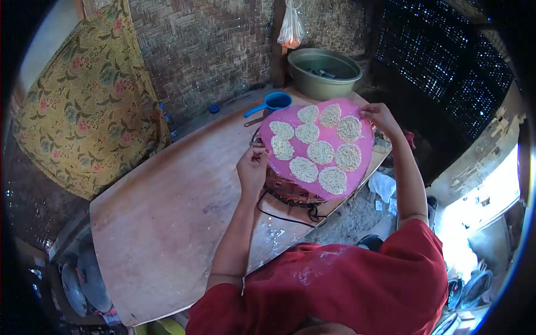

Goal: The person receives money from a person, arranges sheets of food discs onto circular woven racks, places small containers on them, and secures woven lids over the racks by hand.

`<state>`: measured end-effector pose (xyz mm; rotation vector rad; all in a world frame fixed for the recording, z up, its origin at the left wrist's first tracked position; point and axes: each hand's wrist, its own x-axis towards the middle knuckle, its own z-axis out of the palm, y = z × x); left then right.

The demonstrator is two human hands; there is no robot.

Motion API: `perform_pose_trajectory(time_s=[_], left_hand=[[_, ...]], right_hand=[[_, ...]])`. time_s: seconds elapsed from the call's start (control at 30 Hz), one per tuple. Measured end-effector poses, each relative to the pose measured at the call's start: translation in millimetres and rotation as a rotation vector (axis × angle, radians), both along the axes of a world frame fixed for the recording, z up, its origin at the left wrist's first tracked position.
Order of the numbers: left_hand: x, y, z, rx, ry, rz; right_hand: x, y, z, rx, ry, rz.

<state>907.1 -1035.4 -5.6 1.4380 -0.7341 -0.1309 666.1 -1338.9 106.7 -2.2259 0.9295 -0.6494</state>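
Observation:
A pink sheet (314, 117) bears several flat, round, pale grainy pieces (320, 152) and lies tilted over a dark round object (293, 195) on the wooden table (167, 218). My left hand (254, 163) pinches the sheet's left edge, fingers pressed together. At the upper right edge my right hand (381, 118) pinches the sheet between thumb and fingers. What lies under most of the sheet is hidden. A black cord (279, 216) runs over the table below it.
Behind the sheet are a blue dipper (276, 101) and a large green basin (325, 72) with items inside. A plastic bag (291, 28) hangs on the woven wall. Patterned cloth (95, 100) hangs at left. Pans (92, 282) stand at the lower left.

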Motion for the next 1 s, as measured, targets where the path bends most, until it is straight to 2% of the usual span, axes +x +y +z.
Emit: perform_pose_trajectory(time_s=[0.13, 0.2, 0.3, 0.4, 0.43, 0.5, 0.6, 0.73, 0.8, 0.83, 0.9, 0.93, 1.0], left_hand=[[-24, -8, -24, -0.081, 0.044, 0.039], [-34, -4, -30, 0.035, 0.055, 0.104], [-51, 5, -36, 0.038, 0.099, 0.158], [-58, 9, -43, 0.049, 0.031, 0.232], [-60, 11, -46, 0.044, 0.027, 0.239], [-61, 12, -56, 0.016, 0.245, 0.175], [-55, 12, -79, 0.017, 0.234, 0.186], [-53, 16, -89, 0.084, 0.210, 0.208], [-58, 17, -79, 0.028, 0.154, 0.237], [-61, 20, -74, 0.032, 0.156, 0.231], [-78, 30, -39, 0.282, -0.254, 0.285], [-90, 35, -27, 0.293, -0.248, 0.273], [-116, 41, -14, 0.422, -0.640, 0.123]], right_hand=[[-6, -20, -20, 0.044, 0.035, 0.026], [-7, -25, -29, 0.060, 0.023, 0.062], [-5, -31, -39, 0.094, 0.010, 0.101], [-4, -40, -58, 0.116, 0.015, 0.116], [-5, -46, -67, 0.122, 0.027, 0.129], [-6, -50, -74, 0.212, -0.007, 0.142], [-10, -53, -82, 0.362, 0.059, 0.138], [-14, -54, -94, 0.368, 0.073, 0.085], [-14, -52, -94, -0.011, 0.251, 0.070], [-15, -51, -94, -0.007, 0.254, 0.064], [-20, -44, -86, -0.230, 0.318, 0.077], [-22, -44, -85, -0.217, 0.327, 0.070], [-25, -42, -85, -0.239, 0.261, 0.000]])
